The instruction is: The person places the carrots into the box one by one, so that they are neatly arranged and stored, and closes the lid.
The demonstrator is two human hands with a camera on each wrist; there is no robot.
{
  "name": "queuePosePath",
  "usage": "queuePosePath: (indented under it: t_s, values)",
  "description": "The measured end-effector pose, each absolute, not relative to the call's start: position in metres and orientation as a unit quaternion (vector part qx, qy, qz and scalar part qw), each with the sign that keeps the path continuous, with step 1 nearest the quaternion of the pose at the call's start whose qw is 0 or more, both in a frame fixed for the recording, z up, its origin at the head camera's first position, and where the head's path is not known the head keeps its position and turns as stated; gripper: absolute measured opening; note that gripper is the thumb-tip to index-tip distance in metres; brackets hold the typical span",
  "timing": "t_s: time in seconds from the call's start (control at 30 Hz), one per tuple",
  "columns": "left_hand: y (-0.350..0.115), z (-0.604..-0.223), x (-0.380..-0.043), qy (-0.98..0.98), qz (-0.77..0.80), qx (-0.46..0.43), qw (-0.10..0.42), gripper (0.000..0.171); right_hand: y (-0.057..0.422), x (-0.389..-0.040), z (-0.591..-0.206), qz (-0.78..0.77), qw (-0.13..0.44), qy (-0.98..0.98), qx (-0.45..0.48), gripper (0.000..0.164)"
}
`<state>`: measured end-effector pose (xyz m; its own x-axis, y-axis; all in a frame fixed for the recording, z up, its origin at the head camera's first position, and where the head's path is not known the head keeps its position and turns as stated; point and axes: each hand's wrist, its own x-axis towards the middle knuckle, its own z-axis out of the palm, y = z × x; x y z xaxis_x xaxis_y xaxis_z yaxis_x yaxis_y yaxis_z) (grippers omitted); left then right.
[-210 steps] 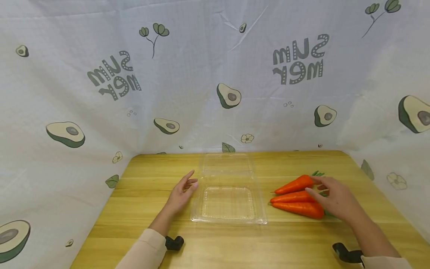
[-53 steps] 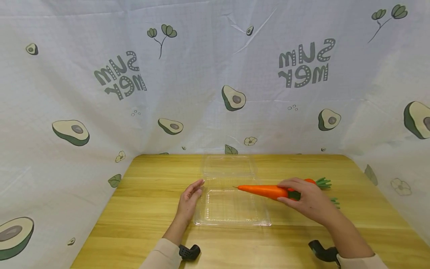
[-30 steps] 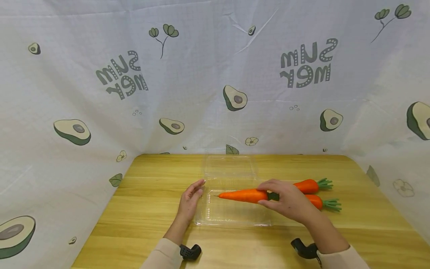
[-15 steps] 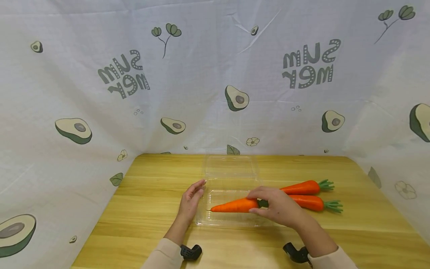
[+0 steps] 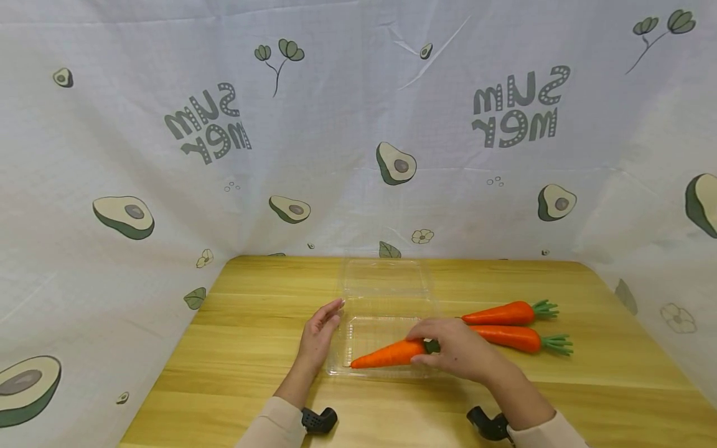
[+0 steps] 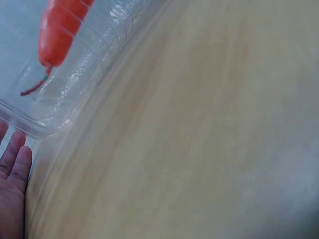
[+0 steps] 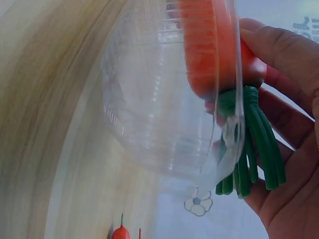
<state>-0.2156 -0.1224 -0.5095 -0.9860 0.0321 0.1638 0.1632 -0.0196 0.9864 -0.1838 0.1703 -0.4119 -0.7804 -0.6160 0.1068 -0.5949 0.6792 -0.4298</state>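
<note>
An orange carrot point(image 5: 389, 354) with green stalks lies slanted within the base of a clear plastic clamshell container point(image 5: 358, 326). My right hand point(image 5: 462, 350) pinches its thick end between thumb and fingers; in the right wrist view the green stalks point(image 7: 259, 134) hang past the container's wall. On the container's left side, my left hand point(image 5: 316, 336) has its fingers loosely extended, fingertips right at the rim. The left wrist view shows the carrot's thin tip point(image 6: 37, 87) inside the container near that hand's fingers point(image 6: 20, 164).
Two more carrots lie side by side right of the container, an upper carrot point(image 5: 506, 313) and a lower carrot point(image 5: 512, 337), stalks pointing right. The container's lid point(image 5: 386, 274) is folded back flat on the wooden table point(image 5: 269, 280). A patterned cloth point(image 5: 330, 124) hangs behind.
My right hand has taken one carrot from the group, carried it left over the container and lowered it into the base. My left hand has moved slightly right, to the container's edge.
</note>
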Motion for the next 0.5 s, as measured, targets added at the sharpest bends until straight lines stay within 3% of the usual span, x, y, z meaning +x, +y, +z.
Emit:
queuePosePath:
  t_s: [0.5]
  values:
    - [-0.1218, -0.5086, -0.215, -0.699, -0.71, -0.072, 0.049, 0.04, 0.1615, -0.1833, -0.4114, -0.18, 0.028, 0.924, -0.336, 0.03]
